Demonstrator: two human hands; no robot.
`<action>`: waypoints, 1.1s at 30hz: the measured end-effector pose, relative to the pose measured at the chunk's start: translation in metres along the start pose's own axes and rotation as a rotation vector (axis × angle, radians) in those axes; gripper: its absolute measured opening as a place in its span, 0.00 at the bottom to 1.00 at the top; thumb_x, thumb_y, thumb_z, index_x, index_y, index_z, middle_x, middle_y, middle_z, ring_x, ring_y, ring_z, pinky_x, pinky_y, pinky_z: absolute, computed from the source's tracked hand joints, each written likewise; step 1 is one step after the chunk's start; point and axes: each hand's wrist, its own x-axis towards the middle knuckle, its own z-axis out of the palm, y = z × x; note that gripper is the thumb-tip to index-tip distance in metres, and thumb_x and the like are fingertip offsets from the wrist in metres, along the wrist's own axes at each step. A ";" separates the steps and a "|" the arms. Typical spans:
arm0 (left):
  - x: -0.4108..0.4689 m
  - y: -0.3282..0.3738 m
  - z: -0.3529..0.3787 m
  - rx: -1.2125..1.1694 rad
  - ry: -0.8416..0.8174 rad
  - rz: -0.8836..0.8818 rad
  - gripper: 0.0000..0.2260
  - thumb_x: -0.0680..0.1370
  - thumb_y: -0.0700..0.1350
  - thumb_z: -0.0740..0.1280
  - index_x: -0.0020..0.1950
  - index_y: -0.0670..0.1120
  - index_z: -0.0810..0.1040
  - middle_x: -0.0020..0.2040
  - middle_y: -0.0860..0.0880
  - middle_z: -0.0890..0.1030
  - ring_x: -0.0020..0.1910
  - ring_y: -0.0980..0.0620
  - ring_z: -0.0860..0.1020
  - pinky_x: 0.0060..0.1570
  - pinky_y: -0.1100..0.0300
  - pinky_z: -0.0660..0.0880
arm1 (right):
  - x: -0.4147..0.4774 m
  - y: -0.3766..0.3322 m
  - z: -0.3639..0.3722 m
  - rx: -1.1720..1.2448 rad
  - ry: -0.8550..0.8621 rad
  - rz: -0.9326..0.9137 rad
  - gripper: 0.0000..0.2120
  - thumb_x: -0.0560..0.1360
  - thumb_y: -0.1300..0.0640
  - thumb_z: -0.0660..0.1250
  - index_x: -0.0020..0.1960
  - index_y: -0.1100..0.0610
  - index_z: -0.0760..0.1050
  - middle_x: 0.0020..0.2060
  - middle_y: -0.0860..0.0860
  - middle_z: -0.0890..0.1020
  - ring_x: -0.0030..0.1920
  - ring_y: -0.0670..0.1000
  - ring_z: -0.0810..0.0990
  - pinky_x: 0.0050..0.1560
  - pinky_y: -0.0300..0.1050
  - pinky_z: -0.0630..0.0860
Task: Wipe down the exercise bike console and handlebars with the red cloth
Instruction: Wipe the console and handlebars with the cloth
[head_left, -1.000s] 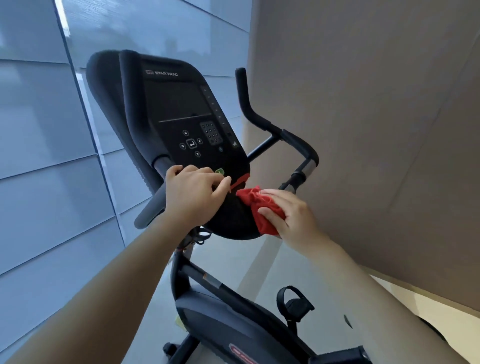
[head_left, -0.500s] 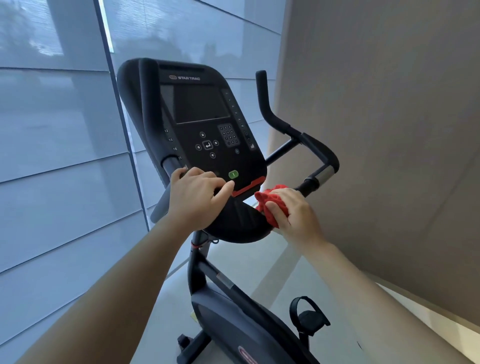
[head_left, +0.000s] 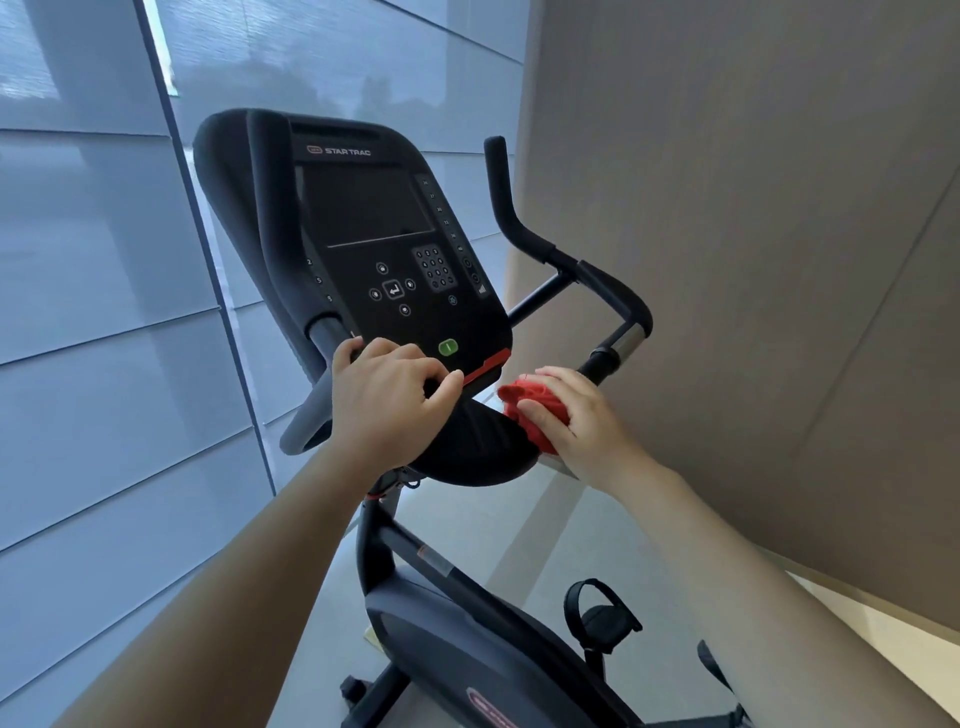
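left hand: fingers curled over console edge | right hand: fingers gripping red cloth | forearms extended

I get soft, cool daylight through the shaded window on the left; the console reads dark, almost silhouetted. Straight lines bow toward the edges, and focus is fairly sharp throughout.

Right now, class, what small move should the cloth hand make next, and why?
Probably slide the red cloth up onto the right handlebar: the right hand holds it bunched low against the console, just below that bar, while the left hand grips the console's lower edge.
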 end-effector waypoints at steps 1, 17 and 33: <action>-0.001 0.000 0.000 0.000 0.003 0.000 0.19 0.79 0.59 0.52 0.44 0.57 0.82 0.47 0.59 0.80 0.56 0.55 0.72 0.66 0.50 0.54 | 0.002 0.001 -0.001 0.020 0.020 0.020 0.28 0.74 0.36 0.53 0.65 0.53 0.69 0.61 0.50 0.73 0.61 0.50 0.70 0.61 0.46 0.70; 0.003 0.007 -0.001 0.070 -0.020 -0.050 0.20 0.77 0.61 0.50 0.43 0.58 0.81 0.46 0.59 0.80 0.56 0.53 0.72 0.67 0.48 0.53 | 0.014 0.021 -0.013 -0.010 -0.026 -0.047 0.26 0.75 0.36 0.52 0.58 0.56 0.70 0.52 0.51 0.75 0.52 0.50 0.74 0.55 0.48 0.76; -0.002 0.063 0.018 0.226 0.072 -0.334 0.24 0.79 0.61 0.49 0.33 0.57 0.79 0.40 0.58 0.81 0.54 0.55 0.74 0.64 0.54 0.61 | 0.053 0.088 -0.025 0.139 -0.079 -0.445 0.17 0.77 0.41 0.57 0.48 0.52 0.76 0.42 0.46 0.77 0.44 0.46 0.72 0.47 0.38 0.69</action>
